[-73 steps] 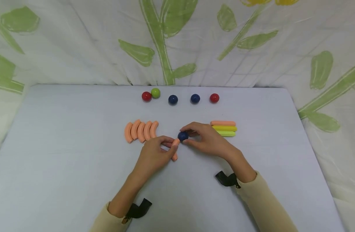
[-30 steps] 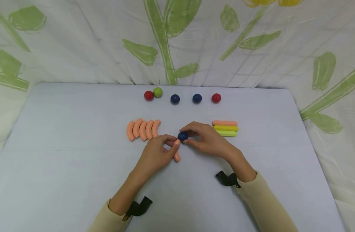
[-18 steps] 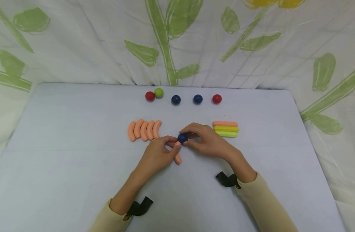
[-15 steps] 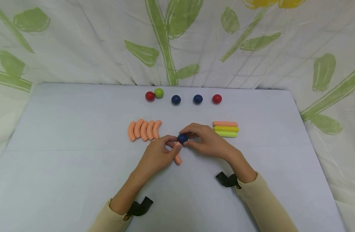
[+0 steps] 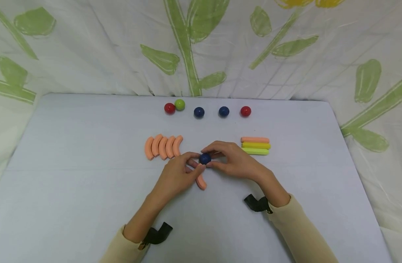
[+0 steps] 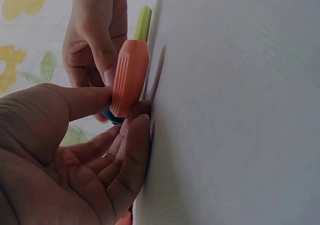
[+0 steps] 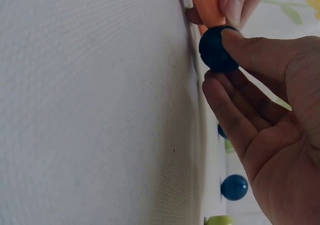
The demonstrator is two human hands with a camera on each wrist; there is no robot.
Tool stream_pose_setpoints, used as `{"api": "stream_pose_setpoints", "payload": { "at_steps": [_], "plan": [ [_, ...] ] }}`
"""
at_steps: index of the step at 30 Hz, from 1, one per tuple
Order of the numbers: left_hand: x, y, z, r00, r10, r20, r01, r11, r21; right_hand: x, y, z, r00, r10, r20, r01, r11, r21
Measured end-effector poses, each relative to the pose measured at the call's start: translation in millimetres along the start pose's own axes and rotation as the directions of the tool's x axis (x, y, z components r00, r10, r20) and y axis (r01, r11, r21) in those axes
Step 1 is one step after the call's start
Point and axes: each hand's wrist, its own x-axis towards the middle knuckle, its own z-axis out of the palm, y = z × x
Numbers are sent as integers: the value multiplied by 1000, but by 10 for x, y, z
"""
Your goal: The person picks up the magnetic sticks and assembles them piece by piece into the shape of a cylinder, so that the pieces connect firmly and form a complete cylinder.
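My left hand point(image 5: 179, 171) pinches a curved orange stick point(image 6: 131, 77) between thumb and fingers, just above the white table. In the head view the thumb and fingers cover the stick's upper part, and its lower end point(image 5: 202, 182) shows below them. My right hand point(image 5: 232, 159) holds a dark blue ball point(image 5: 205, 159) between its thumb and fingers. In the right wrist view, the blue ball point(image 7: 218, 49) meets the end of the orange stick point(image 7: 206, 5). Whether the two are fixed together cannot be told.
Left of my hands lies a row of several curved orange sticks point(image 5: 162, 147). To the right are straight orange point(image 5: 255, 140), yellow point(image 5: 256, 145) and light green point(image 5: 255, 151) sticks. Red point(image 5: 169, 108), green point(image 5: 179, 105) and blue point(image 5: 199, 112) balls line the back of the table point(image 5: 89, 201).
The blue ball has shifted slightly toward my body and to the left, with the right fingers following. The orange stick's lower end has moved a little down and right. Both grips stay.
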Motion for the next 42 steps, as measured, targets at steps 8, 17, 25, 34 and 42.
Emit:
{"api": "stream_pose_setpoints", "payload": {
  "at_steps": [8, 17, 25, 34, 42],
  "plan": [
    [8, -5, 1, 1000, 9, -22, -9, 1000, -3, 5, 4, -13, 1000, 7, 5, -7, 1000, -20],
    [26, -5, 19, 999, 28, -30, -27, 1000, 12, -14, 2, -26, 1000, 21, -3, -21, 999, -29],
    [34, -7, -32, 1000, -3, -5, 3, 1000, -3, 9, -25, -36, 1000, 16, -1, -16, 1000, -26],
    [-30, -44, -57, 999, 23, 45, -24, 999, 27, -26, -76, 67, 1000, 19, -4, -19, 999, -27],
    [-157, -195, -186, 996, 47, 79, -50, 998, 32, -21, -151, 292, 999, -20, -38, 20, 1000, -8]
  ]
}}
